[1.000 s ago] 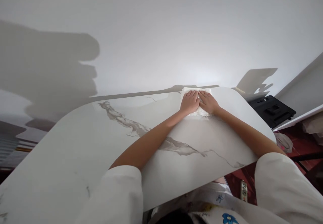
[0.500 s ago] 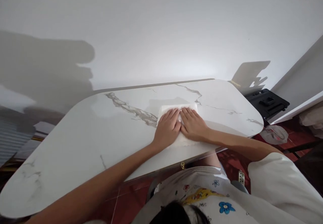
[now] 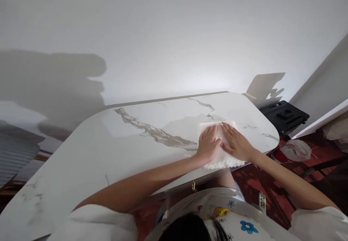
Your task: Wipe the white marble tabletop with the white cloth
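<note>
A white cloth [image 3: 221, 157] with a bumpy near edge lies flat on the white marble-patterned table [image 3: 114, 161], toward its right side. My left hand [image 3: 208, 145] rests palm down on the cloth's left part, fingers stretched forward. On its right part, my right hand [image 3: 236, 142] lies flat as well, fingers extended. The two thumbs come close together over the middle of the cloth. The cloth's near edge reaches the front edge of the table. Palms hide some of the fabric.
Behind the table stands a white wall [image 3: 168, 34]. A black hard case [image 3: 285, 116] sits beyond the right end, with a clear plastic bag [image 3: 295, 150] on the red floor below. A gold latch [image 3: 193, 186] shows under the front edge.
Both hands and the cloth under them have slid to the right and toward the table's front edge. My hands lie slightly farther apart. The view has shifted a little.
</note>
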`<state>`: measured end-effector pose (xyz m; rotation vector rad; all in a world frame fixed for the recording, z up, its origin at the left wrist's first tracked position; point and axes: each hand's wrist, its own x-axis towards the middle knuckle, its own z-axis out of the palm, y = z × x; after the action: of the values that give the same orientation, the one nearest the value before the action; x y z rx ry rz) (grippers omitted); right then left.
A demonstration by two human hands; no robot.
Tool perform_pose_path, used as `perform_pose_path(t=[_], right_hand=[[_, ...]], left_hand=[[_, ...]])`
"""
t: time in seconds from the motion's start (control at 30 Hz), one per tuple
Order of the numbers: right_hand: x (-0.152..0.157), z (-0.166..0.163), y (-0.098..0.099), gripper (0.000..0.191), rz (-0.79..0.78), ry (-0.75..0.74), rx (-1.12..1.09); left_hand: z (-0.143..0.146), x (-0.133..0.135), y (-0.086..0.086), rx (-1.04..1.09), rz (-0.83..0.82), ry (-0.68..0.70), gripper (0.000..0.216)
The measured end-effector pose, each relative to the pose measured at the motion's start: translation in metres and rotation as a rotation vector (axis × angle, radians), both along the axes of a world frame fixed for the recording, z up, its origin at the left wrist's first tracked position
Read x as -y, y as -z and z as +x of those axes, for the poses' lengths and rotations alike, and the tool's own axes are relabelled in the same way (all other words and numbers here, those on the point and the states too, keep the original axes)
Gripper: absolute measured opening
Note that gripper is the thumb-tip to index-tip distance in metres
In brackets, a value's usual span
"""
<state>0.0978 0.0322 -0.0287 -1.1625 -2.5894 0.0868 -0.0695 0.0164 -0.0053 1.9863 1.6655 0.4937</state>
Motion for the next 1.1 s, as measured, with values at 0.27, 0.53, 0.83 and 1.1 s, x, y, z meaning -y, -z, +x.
perform_pose_path(t=[0.27, 0.53, 0.83, 1.1], right_hand=[[-0.103, -0.009, -0.013, 0.07, -0.206, 0.06, 0.079], [-0.196, -0.092, -0.012, 0.056, -0.039, 0.083, 0.048], [-0.256, -0.06, -0.011, 0.058, -0.051, 0.125, 0.05], [-0.199, -0.008, -0.002, 0.059, 0.003, 0.238, 0.064]], left_hand=[[-0.002, -0.087, 0.009, -0.072, 0.216, 0.014, 0.049], [-0.06, -0.188, 0.018, -0.114, 0.315, -0.139, 0.045], [-0.024, -0.246, 0.015, -0.207, 0.335, -0.155, 0.042], [0.022, -0.201, 0.014, -0.209, 0.318, 0.03, 0.048]])
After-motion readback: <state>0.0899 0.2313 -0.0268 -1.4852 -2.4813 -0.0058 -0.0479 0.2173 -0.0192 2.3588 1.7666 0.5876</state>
